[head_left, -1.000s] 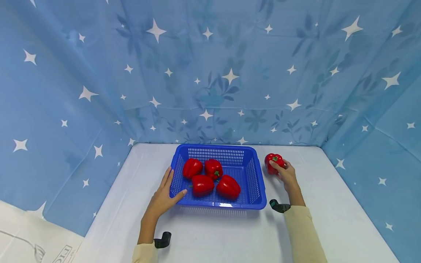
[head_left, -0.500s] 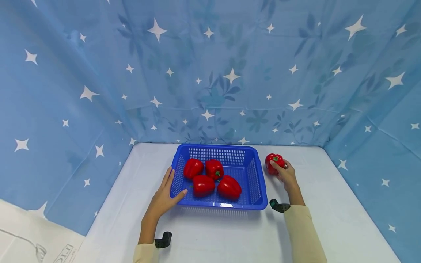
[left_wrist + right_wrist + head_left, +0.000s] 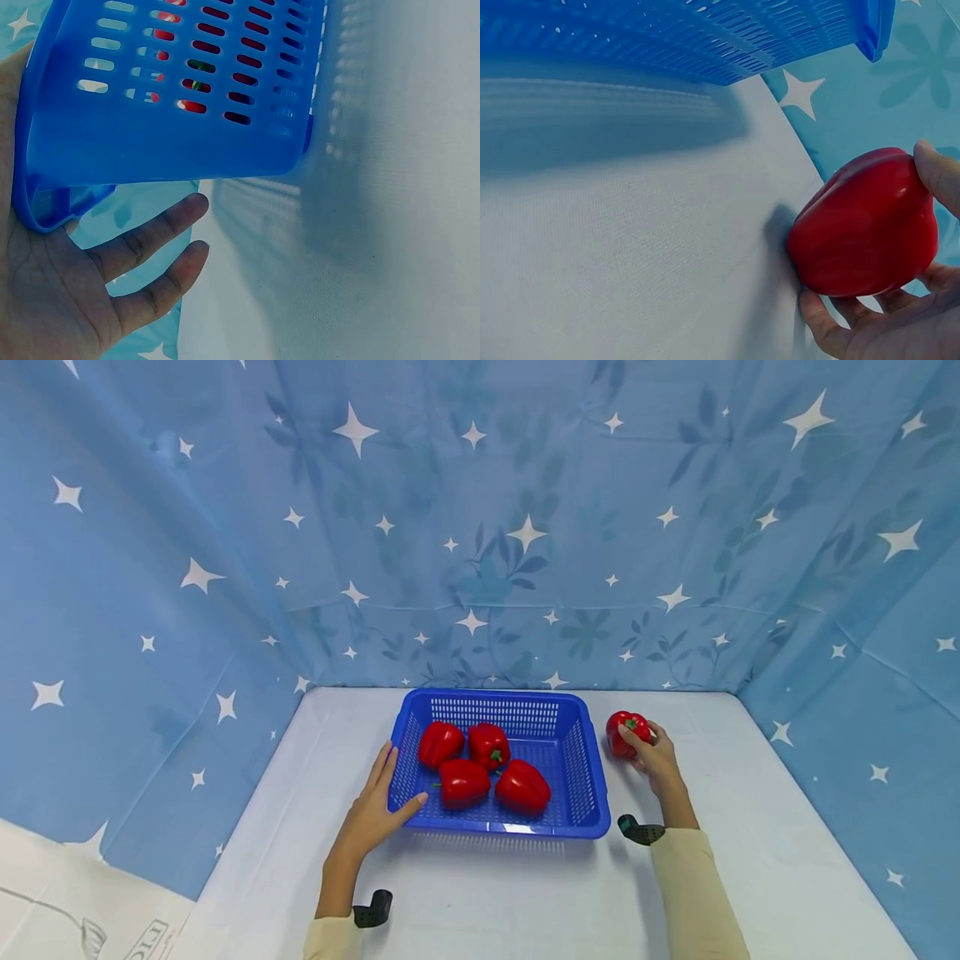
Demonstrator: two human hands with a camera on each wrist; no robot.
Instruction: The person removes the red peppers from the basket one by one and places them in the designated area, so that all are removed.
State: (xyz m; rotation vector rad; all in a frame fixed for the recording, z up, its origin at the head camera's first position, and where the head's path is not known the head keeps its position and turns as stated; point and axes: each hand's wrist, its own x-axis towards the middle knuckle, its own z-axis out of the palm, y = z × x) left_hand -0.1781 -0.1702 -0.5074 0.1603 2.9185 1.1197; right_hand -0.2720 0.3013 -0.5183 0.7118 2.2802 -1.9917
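1. Far left of the left hand's place, a pale printed sheet (image 3: 75, 902) runs out of the frame, its lettering cut off.
2. The left sleeve (image 3: 332, 937) is cut off below the left hand (image 3: 366, 817), and a black wrist device (image 3: 372, 908) sits just right of that wrist. The hand's fingers are spread apart at the basket's left rim, the thumb over its near side. In the left wrist view two fingers extend free outside the basket; the rest are partly hidden or cut off.
3. Right of that hand stands the blue basket (image 3: 517, 832), its contents showing only as patches through the slots in the left wrist view. Inside, farther from the hand, are the rear-left pepper (image 3: 441, 745), stem out of sight, and the rear-right pepper (image 3: 488, 744), green stem facing the person. Nearer are the front-left pepper (image 3: 464, 784), stem toward the hand, and the front-right pepper (image 3: 522, 787).
4. Outside the basket, just beyond its right wall, the held pepper (image 3: 862, 225) is clamped between thumb and fingers of the right hand (image 3: 658, 762). Whether it touches the white table (image 3: 480, 902) is hard to tell; the right wrist view cuts off much of that hand.
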